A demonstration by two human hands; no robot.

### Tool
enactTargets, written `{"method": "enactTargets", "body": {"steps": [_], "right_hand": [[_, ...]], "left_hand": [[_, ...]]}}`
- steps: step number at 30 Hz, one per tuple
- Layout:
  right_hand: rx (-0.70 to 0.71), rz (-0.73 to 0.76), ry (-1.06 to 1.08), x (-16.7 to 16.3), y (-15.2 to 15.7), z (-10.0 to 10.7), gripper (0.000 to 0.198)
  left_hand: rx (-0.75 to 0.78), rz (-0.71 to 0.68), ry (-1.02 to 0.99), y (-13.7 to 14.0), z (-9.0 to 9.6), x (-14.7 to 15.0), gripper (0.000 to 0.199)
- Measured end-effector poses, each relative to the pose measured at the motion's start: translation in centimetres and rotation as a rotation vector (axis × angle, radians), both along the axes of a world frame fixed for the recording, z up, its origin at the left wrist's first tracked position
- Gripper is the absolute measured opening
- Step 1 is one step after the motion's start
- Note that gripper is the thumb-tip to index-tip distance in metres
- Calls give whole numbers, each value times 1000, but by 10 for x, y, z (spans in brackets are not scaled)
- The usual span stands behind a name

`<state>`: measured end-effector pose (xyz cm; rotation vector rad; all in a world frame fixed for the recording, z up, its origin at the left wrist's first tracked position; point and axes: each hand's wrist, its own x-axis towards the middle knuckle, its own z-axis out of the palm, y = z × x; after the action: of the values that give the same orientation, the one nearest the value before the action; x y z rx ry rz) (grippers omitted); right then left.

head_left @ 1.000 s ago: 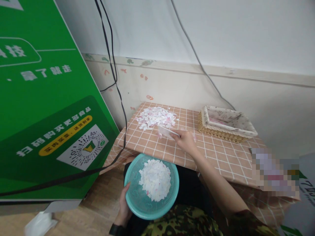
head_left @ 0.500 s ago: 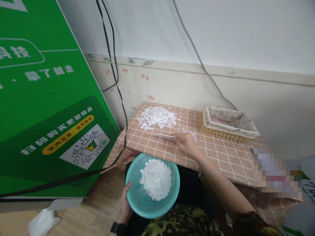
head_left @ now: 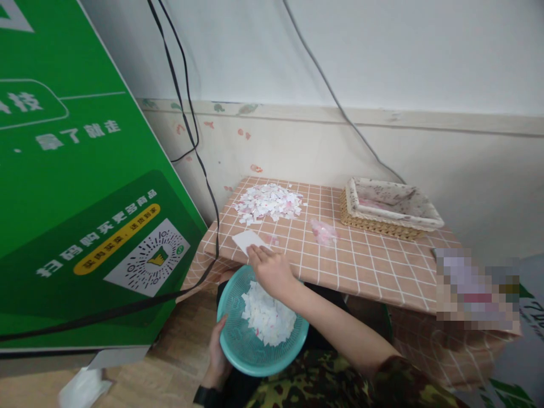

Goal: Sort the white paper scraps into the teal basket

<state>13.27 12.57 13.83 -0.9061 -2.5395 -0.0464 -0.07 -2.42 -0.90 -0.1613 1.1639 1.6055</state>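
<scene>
My left hand [head_left: 218, 345] grips the left rim of a teal plastic strainer basket [head_left: 238, 348] at my lap. Inside it lies a heap of small white paper scraps [head_left: 270, 323]. My right hand [head_left: 272, 271] is closed on a flat white card [head_left: 246, 241], fingers on top, over the table's front edge and the basket's far rim. Just beyond the card are a few pinkish scraps [head_left: 272, 239] on the table. Farther back sits a pile of white and pink paper scraps [head_left: 270, 202].
A checked brown cloth covers the table [head_left: 361, 266]. On it are a crumpled pink, clear-looking piece [head_left: 324, 232] and a cloth-lined wicker basket [head_left: 382, 226]. Black cables [head_left: 208, 187] hang at the left, before a green panel [head_left: 85, 198]. A white bag [head_left: 85, 388] lies on the floor.
My right hand has moved left and toward me with the card, from the table to its front edge. The card now shows its flat face. My left hand stays on the basket rim.
</scene>
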Motion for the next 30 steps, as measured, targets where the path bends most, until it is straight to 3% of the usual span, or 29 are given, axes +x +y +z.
{"method": "enactTargets", "body": {"steps": [8, 13, 19, 22, 26, 30], "right_hand": [[3, -424, 44, 71, 15, 3, 40], [-26, -690, 223, 104, 24, 11, 37], [-153, -776, 573, 137, 39, 23, 37], [-147, -819, 736, 146, 39, 26, 40], [-143, -808, 845, 142, 34, 25, 43], [-268, -688, 842, 123, 32, 19, 42]], "left_hand": [[-56, 39, 1, 5, -2, -1, 17], [-14, 21, 0, 7, 3, 1, 15], [1, -1, -19, 5, 2, 1, 17], [-15, 4, -6, 5, 1, 1, 17], [-35, -2, -2, 6, 6, 2, 18], [-11, 13, 1, 8, 9, 4, 18]]}}
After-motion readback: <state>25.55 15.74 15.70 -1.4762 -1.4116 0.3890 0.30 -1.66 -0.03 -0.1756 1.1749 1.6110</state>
